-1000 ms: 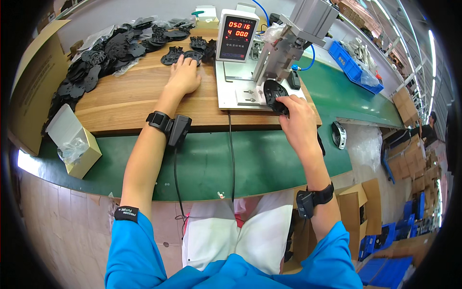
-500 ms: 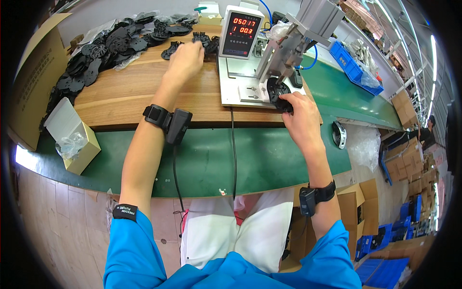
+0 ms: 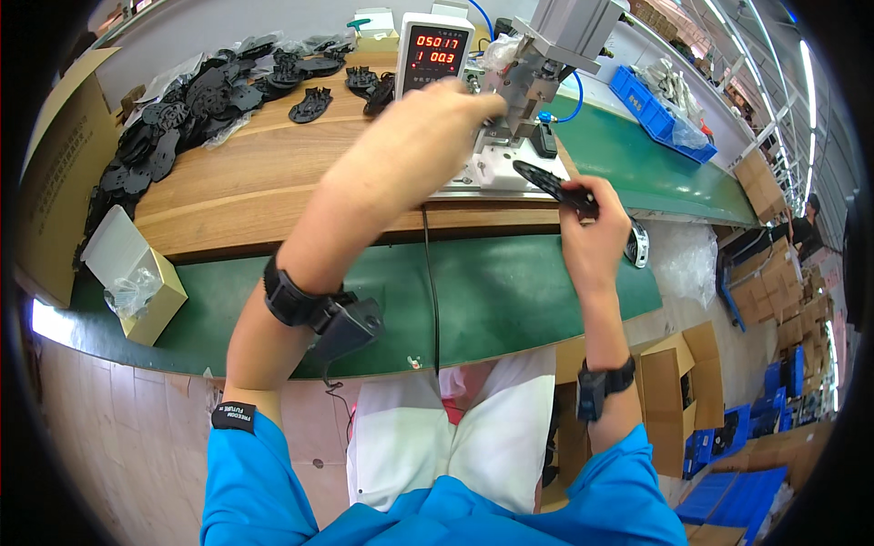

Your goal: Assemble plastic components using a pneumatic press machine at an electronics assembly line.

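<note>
Trainee: In the head view, where was the workpiece?

Instructor: The black part [image 3: 544,179] was just in front of the press [image 3: 569,32], tilted, its far end near the white fixture block [image 3: 499,171] at the foot of the press. The right hand [image 3: 596,217] gripped the near end between thumb and fingers.

Trainee: And the left hand?

Instructor: The left hand [image 3: 437,127] was in front of the press, toward its left side, fingers pointing at the tooling. Motion blur covered the fingertips; whether they held anything could not be told.

Trainee: Which step was in hand?

Instructor: By judgement, a part change at the fixture. Loading could not be distinguished from unloading. Further stock was to the left of the press: a single loose part [image 3: 311,105] on the wooden board [image 3: 218,200], and a heap of black parts [image 3: 205,100] beyond it.

Trainee: What did the next move call for?

Instructor: Presumably a firm right-hand grip, correct alignment if the part was to be seated, and all fingers clear of the press head before any stroke.

Trainee: What was obscured?

Instructor: The left hand masked the lower display box [image 3: 435,55] and some of the fixture area. The upper frame edge cut off the press top. The workpiece's underside was not visible.
</note>
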Tool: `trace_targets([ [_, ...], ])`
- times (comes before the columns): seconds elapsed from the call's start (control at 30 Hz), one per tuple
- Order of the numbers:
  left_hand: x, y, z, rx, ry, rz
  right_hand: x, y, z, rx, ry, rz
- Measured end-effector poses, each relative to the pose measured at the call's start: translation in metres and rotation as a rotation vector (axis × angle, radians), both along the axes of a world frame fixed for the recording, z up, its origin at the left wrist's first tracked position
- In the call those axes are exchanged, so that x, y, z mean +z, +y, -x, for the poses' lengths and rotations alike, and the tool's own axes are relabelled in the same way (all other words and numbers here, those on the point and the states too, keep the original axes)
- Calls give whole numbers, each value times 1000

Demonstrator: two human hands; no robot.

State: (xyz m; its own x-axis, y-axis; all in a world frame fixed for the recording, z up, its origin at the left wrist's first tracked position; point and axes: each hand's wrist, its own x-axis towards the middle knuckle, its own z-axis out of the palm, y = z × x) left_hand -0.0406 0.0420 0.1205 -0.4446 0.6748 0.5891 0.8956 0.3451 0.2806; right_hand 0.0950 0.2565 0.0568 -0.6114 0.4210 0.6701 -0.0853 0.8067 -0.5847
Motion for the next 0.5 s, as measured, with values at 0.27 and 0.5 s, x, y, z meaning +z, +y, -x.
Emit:
trace_targets([
  [0.27,-68,60,-22,-149,292,64,-50,-21,-138,-58,36,50],
  [0.5,-89,73,-37,-66,436,113,-113,-12,-243,-143,-152,171],
])
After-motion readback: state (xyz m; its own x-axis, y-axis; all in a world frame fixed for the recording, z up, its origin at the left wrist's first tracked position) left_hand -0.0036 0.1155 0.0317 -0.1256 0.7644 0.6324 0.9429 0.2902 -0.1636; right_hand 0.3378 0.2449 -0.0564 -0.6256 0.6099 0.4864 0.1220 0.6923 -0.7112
